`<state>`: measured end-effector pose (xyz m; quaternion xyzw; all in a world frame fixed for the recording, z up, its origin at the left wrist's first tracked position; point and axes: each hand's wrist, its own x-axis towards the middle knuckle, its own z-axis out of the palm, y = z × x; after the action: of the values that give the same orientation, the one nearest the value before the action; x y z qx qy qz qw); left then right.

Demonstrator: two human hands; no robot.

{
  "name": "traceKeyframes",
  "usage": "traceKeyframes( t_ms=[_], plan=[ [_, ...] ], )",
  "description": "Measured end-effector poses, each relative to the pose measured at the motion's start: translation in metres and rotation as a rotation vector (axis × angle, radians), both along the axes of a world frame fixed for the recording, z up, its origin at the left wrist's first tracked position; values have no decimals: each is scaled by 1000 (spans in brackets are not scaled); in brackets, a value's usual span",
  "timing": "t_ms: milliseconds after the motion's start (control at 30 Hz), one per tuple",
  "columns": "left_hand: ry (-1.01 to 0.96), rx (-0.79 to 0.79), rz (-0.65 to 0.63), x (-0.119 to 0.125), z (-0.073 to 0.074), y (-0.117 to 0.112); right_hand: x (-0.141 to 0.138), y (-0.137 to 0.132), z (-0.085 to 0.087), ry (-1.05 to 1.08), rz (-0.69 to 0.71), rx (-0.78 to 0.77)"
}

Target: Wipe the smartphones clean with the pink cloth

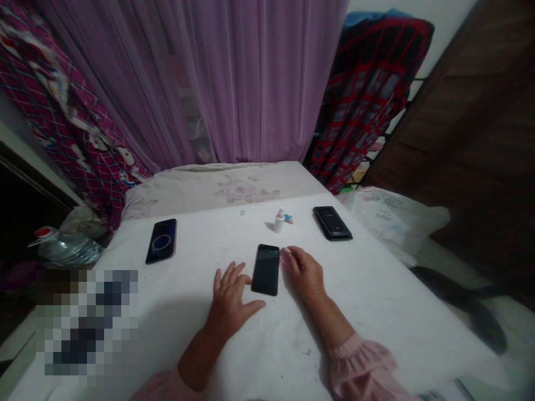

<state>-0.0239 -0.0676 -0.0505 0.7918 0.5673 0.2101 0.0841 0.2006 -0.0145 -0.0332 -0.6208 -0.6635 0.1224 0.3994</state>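
A black phone (266, 269) lies face up in the middle of the white table (376, 301). My left hand (231, 295) rests flat beside its left edge, fingers spread, thumb near the phone's bottom corner. My right hand (303, 270) sits by the phone's upper right corner, fingers curled around a small pinkish cloth (286, 257) pressed to the table. A small white bottle (279, 220) stands just beyond the phone.
A second dark phone (161, 240) lies at the left, and a third (332, 223) at the far right. A floral pillow (217, 186) lies behind the table under a purple curtain (234, 78). A plastic bag (393, 220) sits off the right edge.
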Motion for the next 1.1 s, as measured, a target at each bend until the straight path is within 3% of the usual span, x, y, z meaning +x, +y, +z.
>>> traceKeyframes(
  t_ms=[133, 400, 533, 733, 833, 933, 1100],
  plan=[
    [-23, -5, -82, 6, 7, 1, -7, 15, 0, -2, 55, 53],
    [26, -26, -155, 14, 15, 7, -34, 35, -8, -261, 333, 72],
    [0, -17, -124, 16, 18, 5, -24, 13, -10, -294, 463, 142],
    [-19, -7, -112, 15, 21, 4, -3, -45, -15, -207, 532, 208],
    [-3, 16, -108, 20, 25, 3, 5, -59, -14, -159, 563, 229],
    [47, 50, -105, 35, 31, 2, 18, -57, -14, -138, 520, 237],
    [55, 53, -192, 52, 36, 12, 38, -42, -18, -143, 241, 240]
  ],
)
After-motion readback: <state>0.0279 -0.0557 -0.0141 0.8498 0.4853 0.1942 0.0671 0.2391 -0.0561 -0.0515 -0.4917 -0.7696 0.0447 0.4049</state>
